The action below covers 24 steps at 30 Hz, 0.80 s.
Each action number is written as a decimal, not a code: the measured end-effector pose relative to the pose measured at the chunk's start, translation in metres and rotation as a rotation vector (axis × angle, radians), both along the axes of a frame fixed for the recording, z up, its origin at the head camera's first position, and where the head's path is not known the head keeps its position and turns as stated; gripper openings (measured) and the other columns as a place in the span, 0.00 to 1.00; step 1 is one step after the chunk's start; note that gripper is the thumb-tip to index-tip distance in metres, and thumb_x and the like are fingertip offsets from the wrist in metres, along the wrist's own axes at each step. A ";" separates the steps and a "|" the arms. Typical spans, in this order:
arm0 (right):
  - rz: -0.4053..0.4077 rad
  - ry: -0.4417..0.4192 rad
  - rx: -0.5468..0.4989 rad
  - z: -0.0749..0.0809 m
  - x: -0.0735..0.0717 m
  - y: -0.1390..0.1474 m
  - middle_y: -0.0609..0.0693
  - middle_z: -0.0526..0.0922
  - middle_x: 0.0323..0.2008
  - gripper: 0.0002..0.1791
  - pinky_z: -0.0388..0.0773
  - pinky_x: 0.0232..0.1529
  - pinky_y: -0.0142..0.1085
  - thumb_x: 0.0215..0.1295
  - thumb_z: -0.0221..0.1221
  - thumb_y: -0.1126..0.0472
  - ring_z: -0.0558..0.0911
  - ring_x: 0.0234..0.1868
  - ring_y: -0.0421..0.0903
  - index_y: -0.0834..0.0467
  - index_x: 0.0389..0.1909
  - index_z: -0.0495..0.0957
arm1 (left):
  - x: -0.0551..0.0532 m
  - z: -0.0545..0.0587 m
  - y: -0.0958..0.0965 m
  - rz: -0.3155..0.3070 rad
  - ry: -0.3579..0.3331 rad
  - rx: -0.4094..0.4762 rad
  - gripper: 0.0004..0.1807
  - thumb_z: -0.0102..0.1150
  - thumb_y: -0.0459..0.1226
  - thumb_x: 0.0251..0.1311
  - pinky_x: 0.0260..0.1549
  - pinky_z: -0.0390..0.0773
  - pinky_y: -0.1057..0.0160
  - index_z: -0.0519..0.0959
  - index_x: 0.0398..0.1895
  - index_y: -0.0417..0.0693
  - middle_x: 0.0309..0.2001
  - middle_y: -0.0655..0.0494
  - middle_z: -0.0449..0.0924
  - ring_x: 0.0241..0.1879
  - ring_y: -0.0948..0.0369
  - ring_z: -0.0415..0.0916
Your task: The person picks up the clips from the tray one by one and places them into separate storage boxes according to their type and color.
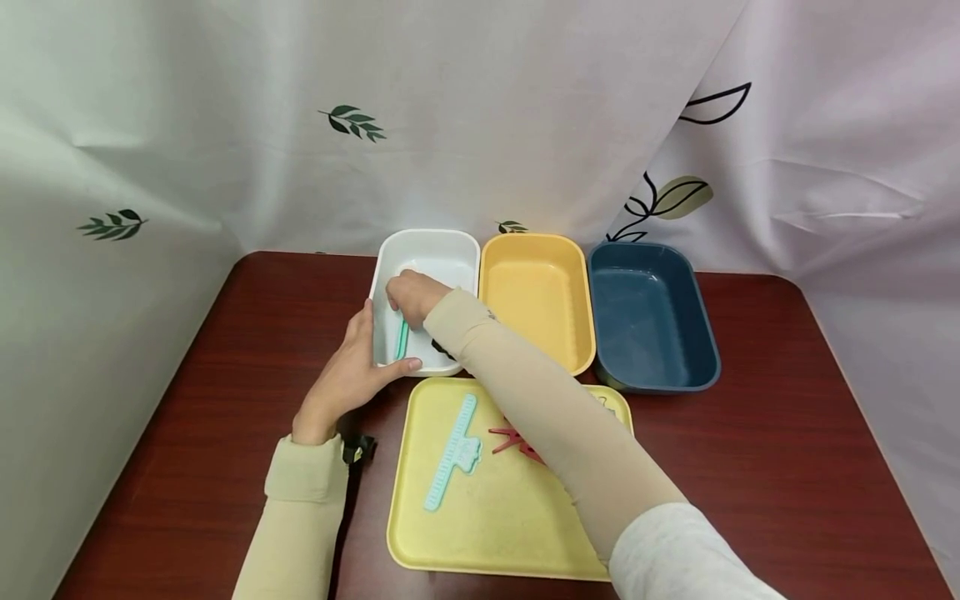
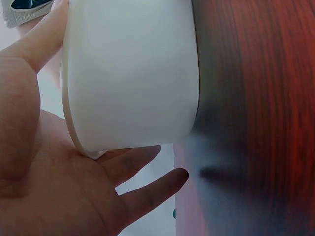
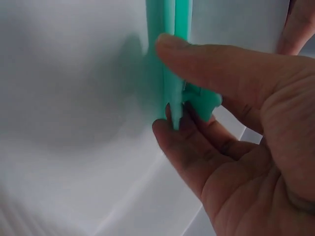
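Observation:
My right hand [image 1: 417, 297] reaches into the white bin [image 1: 427, 242] and pinches a long teal bag clip [image 1: 402, 339]. In the right wrist view the thumb lies on one side of the clip [image 3: 182, 19] and curled fingers are at its lower end, close by the bin's white wall. My left hand [image 1: 348, 379] rests against the near left corner of the bin, thumb along the front rim and fingers along the left side. In the left wrist view its fingers [image 2: 152, 189] are spread and fairly straight beside the bin's outer wall [image 2: 133, 78].
A yellow bin [image 1: 532, 292] and a dark blue bin [image 1: 648, 325] stand right of the white one. On the yellow tray [image 1: 480, 533] in front lie a light teal bag clip [image 1: 453, 454] and red clothespins [image 1: 510, 437], partly hidden by the right forearm. A curtain hangs behind.

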State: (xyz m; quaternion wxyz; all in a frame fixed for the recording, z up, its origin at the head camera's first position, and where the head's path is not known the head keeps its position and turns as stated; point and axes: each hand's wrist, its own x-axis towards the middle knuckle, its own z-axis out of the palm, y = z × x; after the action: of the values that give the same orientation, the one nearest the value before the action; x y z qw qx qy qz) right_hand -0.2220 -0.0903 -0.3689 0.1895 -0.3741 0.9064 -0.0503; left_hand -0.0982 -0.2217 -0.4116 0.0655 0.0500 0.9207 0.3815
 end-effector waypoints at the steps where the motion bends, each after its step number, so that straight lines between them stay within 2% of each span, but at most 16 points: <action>1: -0.003 -0.003 0.003 0.000 0.000 0.000 0.50 0.78 0.51 0.17 0.73 0.49 0.31 0.63 0.64 0.71 0.74 0.49 0.43 0.57 0.52 0.79 | 0.000 0.000 0.000 0.000 0.001 0.002 0.66 0.64 0.61 0.60 0.64 0.64 0.41 0.27 0.80 0.46 0.80 0.43 0.36 0.72 0.45 0.55; 6: -0.016 -0.015 0.008 -0.002 0.000 -0.001 0.50 0.76 0.53 0.18 0.73 0.49 0.31 0.64 0.64 0.71 0.73 0.49 0.43 0.56 0.54 0.78 | 0.000 0.000 0.001 -0.001 0.007 0.006 0.66 0.65 0.61 0.59 0.64 0.64 0.41 0.27 0.80 0.45 0.80 0.43 0.36 0.72 0.45 0.55; 17: -0.055 -0.046 0.015 -0.009 -0.002 0.000 0.51 0.75 0.52 0.19 0.75 0.45 0.31 0.62 0.65 0.71 0.74 0.46 0.44 0.55 0.53 0.79 | -0.001 0.001 0.002 -0.003 -0.005 -0.007 0.66 0.64 0.62 0.59 0.66 0.64 0.41 0.27 0.80 0.45 0.80 0.43 0.35 0.74 0.45 0.52; 24: -0.026 -0.045 0.015 -0.008 -0.002 -0.002 0.51 0.76 0.55 0.22 0.75 0.47 0.31 0.62 0.65 0.72 0.74 0.49 0.44 0.56 0.56 0.78 | -0.001 0.001 0.000 0.002 -0.008 -0.011 0.67 0.65 0.61 0.60 0.66 0.63 0.41 0.27 0.80 0.43 0.80 0.43 0.34 0.74 0.46 0.51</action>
State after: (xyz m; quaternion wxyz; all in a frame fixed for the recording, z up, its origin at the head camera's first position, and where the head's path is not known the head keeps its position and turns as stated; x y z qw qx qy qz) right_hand -0.2241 -0.0923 -0.3769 0.2117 -0.3596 0.9071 -0.0544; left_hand -0.0989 -0.2212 -0.4102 0.0693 0.0473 0.9225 0.3769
